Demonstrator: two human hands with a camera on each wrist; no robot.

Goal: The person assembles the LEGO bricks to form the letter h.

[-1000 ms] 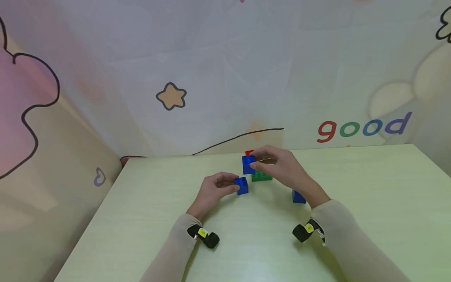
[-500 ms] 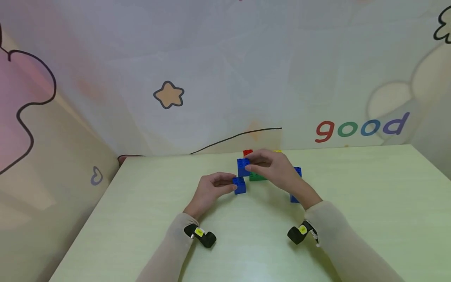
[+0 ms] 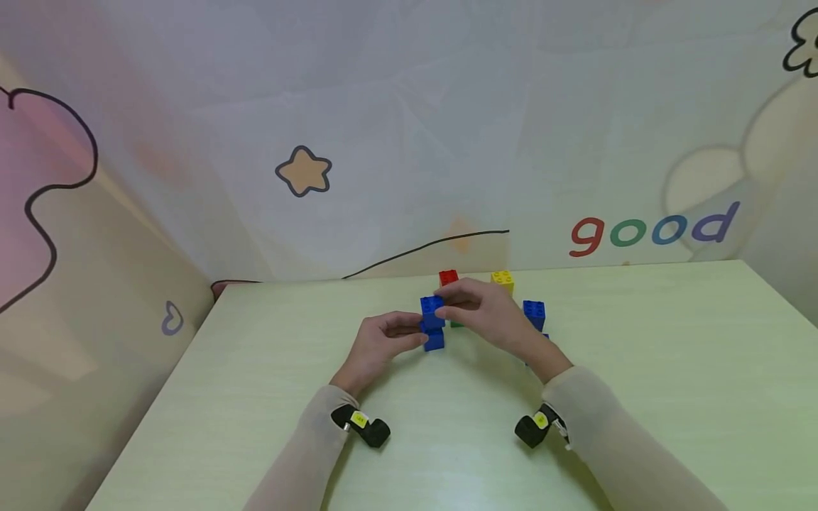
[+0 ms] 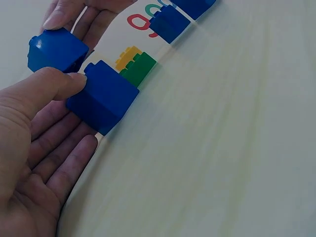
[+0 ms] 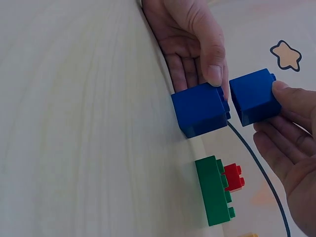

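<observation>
My left hand [image 3: 383, 344] pinches a blue toy brick [image 3: 434, 341] between thumb and fingers, studs up, low at the tabletop. Directly above it, my right hand [image 3: 488, 316] grips a second blue brick [image 3: 432, 311] by its right side. In the right wrist view a narrow gap shows between the upper brick's [image 5: 254, 96] hollow underside and the studs of the lower brick [image 5: 200, 108]. The left wrist view has the upper brick [image 4: 57, 52] slightly tilted and offset from the lower brick [image 4: 106, 101].
Behind the hands stand a long green brick [image 5: 212, 190], a red brick [image 3: 449, 277] and a yellow brick [image 3: 503, 280]. To the right is a blue brick [image 3: 534, 312]; another blue one is mostly hidden by the right wrist. A printed backdrop [image 3: 396, 177] rises at the table's far edge.
My right hand has brought its blue brick left and down, over the brick in my left hand, uncovering the yellow brick and a blue one. The left hand has hardly moved.
</observation>
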